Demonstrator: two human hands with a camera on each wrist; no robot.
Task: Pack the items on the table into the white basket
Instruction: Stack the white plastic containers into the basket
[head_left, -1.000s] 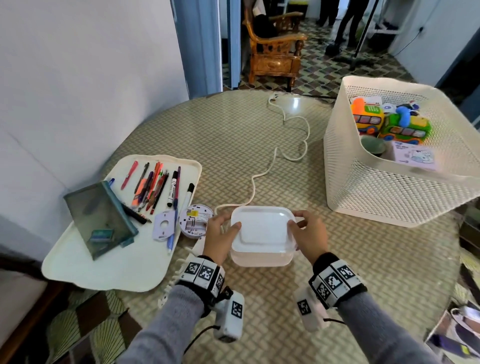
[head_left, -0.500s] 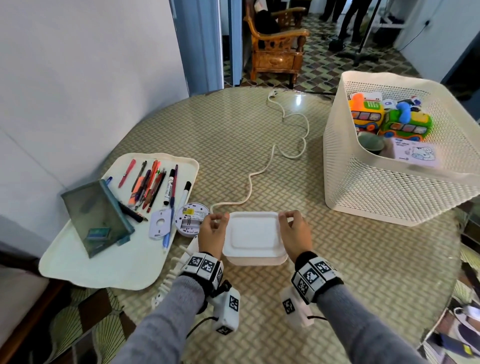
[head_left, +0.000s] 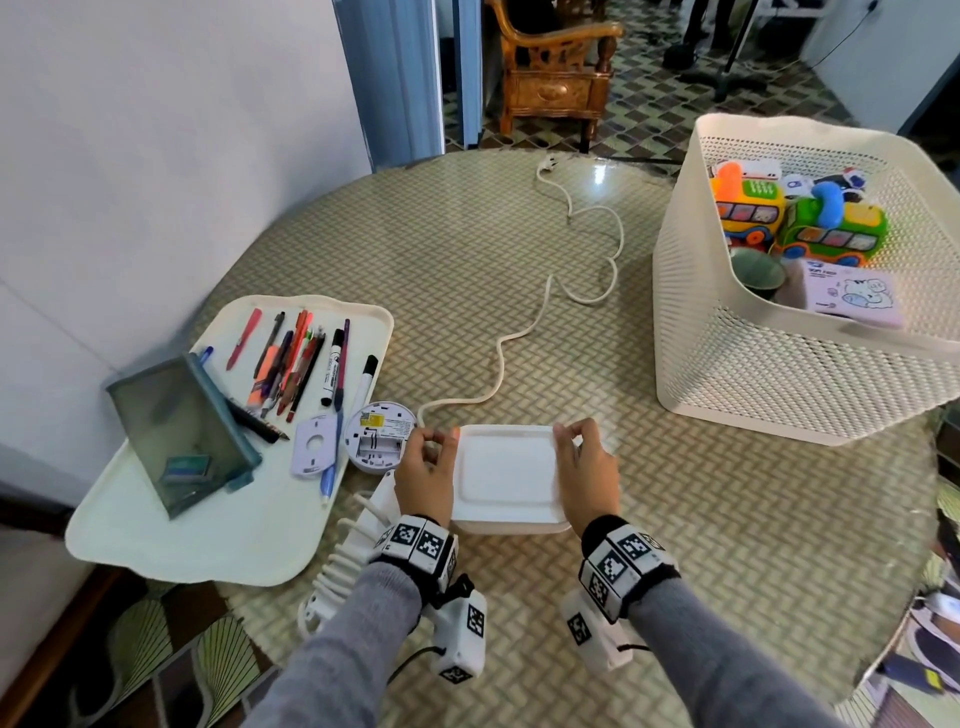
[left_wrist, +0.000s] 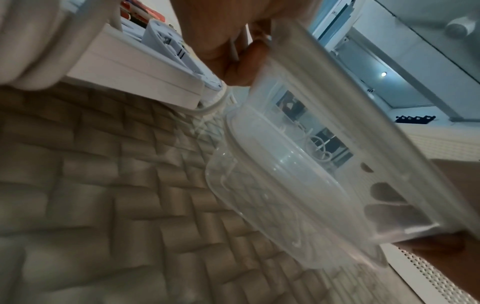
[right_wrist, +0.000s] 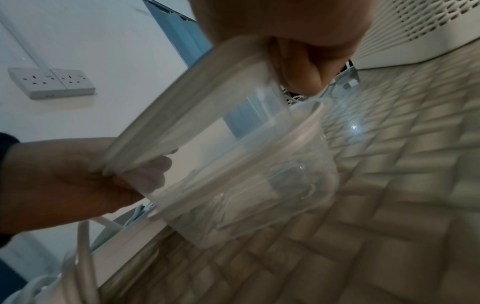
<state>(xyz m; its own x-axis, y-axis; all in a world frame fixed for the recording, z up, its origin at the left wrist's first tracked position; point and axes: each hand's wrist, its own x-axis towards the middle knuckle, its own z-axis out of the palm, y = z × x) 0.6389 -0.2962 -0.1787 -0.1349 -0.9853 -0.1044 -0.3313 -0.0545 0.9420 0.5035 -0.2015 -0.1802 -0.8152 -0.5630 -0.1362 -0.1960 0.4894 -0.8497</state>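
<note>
A clear plastic box (head_left: 506, 480) with a white lid (head_left: 505, 470) was between the two hands, near the front edge of the round surface (head_left: 519, 312). The left hand (head_left: 423, 480) gripped its left side and the right hand (head_left: 587, 480) gripped its right side. On both hands the fingers (left_wrist: 244, 59) were curled round the rim, thumbs on top of the lid and the other fingers under the edge. In the wrist views the box looked lifted a little off the surface, with nothing in it.

Just left of the left fingers lay a round white smoke alarm (head_left: 379, 436), back side up, touching a cream tray (head_left: 208, 535). On the tray, further left of the fingers, were many pens (head_left: 296, 358), a white mounting plate (head_left: 314, 444) and a dark green zip pouch (head_left: 179, 426). A white power strip (head_left: 353, 556) lay under the left wrist, and its cord (head_left: 524, 332) ran away from the fingers across the surface.

Far off to the right of the right fingers stood the white basket (head_left: 769, 374). In it were two toy buses (head_left: 800, 218), a green bowl (head_left: 756, 273) and a small pink pack (head_left: 849, 299)
</note>
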